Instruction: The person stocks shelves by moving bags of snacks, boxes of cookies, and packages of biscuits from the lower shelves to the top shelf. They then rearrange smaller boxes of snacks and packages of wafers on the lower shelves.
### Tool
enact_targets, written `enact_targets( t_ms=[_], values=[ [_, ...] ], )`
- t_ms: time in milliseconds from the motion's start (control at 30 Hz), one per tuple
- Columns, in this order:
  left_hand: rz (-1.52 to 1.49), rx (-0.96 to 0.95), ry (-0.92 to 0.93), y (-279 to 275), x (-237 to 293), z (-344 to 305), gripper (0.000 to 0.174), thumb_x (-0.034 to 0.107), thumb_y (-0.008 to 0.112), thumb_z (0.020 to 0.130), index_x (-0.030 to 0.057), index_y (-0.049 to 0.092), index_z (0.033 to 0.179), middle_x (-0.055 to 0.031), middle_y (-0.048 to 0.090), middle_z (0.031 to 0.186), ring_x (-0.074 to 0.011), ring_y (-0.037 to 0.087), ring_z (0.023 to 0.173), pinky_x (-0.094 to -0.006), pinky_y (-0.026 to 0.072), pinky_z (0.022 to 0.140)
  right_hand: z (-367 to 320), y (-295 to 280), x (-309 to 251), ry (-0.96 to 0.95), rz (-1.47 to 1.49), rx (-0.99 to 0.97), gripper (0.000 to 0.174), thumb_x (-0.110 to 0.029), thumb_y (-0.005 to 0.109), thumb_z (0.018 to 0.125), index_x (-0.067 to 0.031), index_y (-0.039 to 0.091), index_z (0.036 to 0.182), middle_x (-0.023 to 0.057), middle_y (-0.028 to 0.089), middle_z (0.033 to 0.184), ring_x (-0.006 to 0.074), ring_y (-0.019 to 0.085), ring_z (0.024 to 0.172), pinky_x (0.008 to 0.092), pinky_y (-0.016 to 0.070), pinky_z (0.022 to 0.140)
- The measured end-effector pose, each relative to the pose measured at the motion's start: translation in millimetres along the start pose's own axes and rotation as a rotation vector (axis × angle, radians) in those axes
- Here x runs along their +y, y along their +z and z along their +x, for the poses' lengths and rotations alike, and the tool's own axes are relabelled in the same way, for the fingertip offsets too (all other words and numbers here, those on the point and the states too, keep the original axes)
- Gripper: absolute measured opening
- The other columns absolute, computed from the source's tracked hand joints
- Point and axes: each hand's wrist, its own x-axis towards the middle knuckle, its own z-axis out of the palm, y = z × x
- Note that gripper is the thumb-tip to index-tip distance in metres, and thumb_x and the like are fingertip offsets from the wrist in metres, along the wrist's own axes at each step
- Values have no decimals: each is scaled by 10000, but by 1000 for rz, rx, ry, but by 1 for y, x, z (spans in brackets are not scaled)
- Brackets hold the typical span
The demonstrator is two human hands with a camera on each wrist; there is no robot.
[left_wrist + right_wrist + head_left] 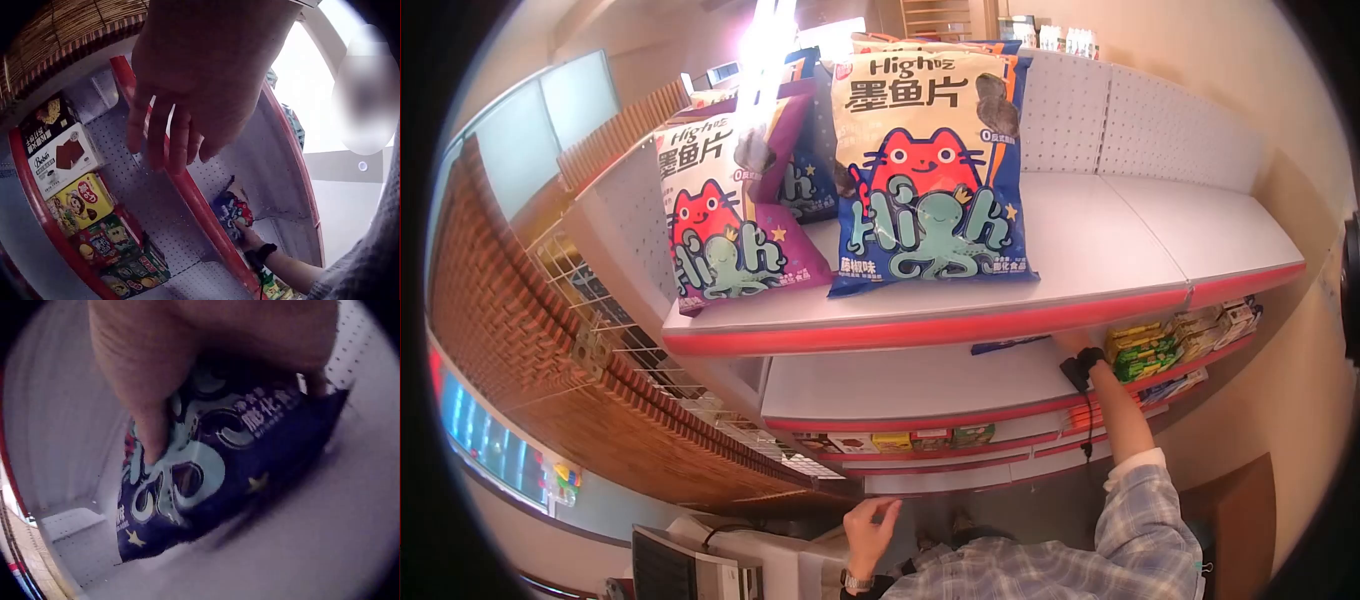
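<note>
In the right wrist view, my right hand (212, 337) grips a dark blue chip bag (240, 487), thumb on its printed face and fingers over the far side. The bag shows a teal octopus print and yellow stars, and its lower edge is close over the white shelf. From the head view, the upper shelf hides most of this bag (1012, 345) and part of the hand. My left hand (870, 532) hangs low in front of the shelves, its fingers loosely bent and holding nothing. Behind it in the left wrist view is a red shelf edge (194, 200).
Large chip bags, one blue (935, 180) and one purple (735, 215), stand on the top shelf (1100, 240) above my right arm. Green and yellow packets (1142, 350) lie right of my wrist. Several snack boxes (65, 159) line a lower shelf.
</note>
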Motion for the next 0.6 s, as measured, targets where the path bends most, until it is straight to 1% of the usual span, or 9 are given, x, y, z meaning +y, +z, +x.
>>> enact_targets(
  t_ms=[100, 267, 333, 400, 433, 467, 500, 533, 600],
  values=[
    [11, 10, -96, 0, -31, -4, 135, 115, 779, 867, -2, 754, 929, -137, 739, 801, -242, 726, 700, -316, 541, 648, -23, -44, -96, 104, 258, -13, 550, -372, 762, 893, -14, 630, 1289, 192, 679, 1250, 303, 633, 1148, 438, 483, 987],
    [-58, -46, -31, 12, -24, 12, 120, 88, 753, 887, -23, 751, 933, -136, 739, 786, -214, 737, 708, -294, 548, 641, -92, -110, -187, 148, 522, -261, 587, -285, 874, 802, 0, 643, 1261, 92, 721, 1163, 158, 647, 1026, 351, 538, 889],
    [-53, -99, 54, 21, -21, 21, 108, 55, 738, 901, -47, 748, 937, -133, 737, 767, -174, 739, 693, -268, 551, 620, -128, -116, -183, 153, 639, -452, 675, -238, 899, 765, 37, 605, 1306, 95, 730, 1160, 161, 649, 1047, 356, 520, 962],
    [-87, -193, -15, 30, -16, 25, 124, 124, 748, 888, 8, 757, 931, -142, 752, 861, -263, 745, 763, -339, 570, 700, -163, -148, -219, 106, 650, -646, 748, -273, 905, 748, 49, 575, 1338, 126, 717, 1223, 172, 650, 1101, 373, 509, 998],
    [-107, -198, -14, 34, -22, 25, 124, 124, 748, 888, 8, 757, 931, -142, 752, 861, -263, 745, 763, -339, 570, 700, -177, -157, -220, 2, 463, -727, 765, -312, 904, 738, 32, 575, 1336, 148, 709, 1205, 246, 664, 1102, 388, 504, 976],
    [-68, -248, 178, 37, -34, 32, 123, 125, 748, 890, 13, 760, 939, -142, 754, 872, -261, 748, 770, -340, 575, 687, -186, -166, -221, -148, 179, -821, 771, -362, 899, 732, 5, 581, 1331, 158, 697, 1111, 342, 644, 1062, 414, 499, 911],
    [-26, -294, 371, 35, -16, 42, 122, 127, 748, 892, 18, 763, 946, -142, 756, 883, -258, 750, 777, -340, 580, 675, -196, -173, -231, -380, 195, -726, 762, -412, 890, 731, -16, 597, 1312, 161, 663, 985, 395, 603, 1007, 438, 488, 834],
    [-60, -357, 70, 36, 7, 43, 145, 159, 744, 904, 34, 770, 972, -151, 757, 898, -250, 753, 789, -334, 588, 640, -202, -189, -245, -402, 204, -721, 783, -401, 908, 716, -20, 593, 1323, 155, 671, 999, 364, 609, 1055, 436, 493, 869],
    [-100, -387, 193, 52, -8, 42, 183, 216, 732, 922, 55, 775, 1000, -134, 764, 930, -244, 754, 797, -333, 597, 628, -217, -220, -263, -310, 335, -662, 818, -349, 942, 687, -20, 584, 1345, 143, 684, 1075, 299, 617, 1140, 422, 497, 946]
  ],
)
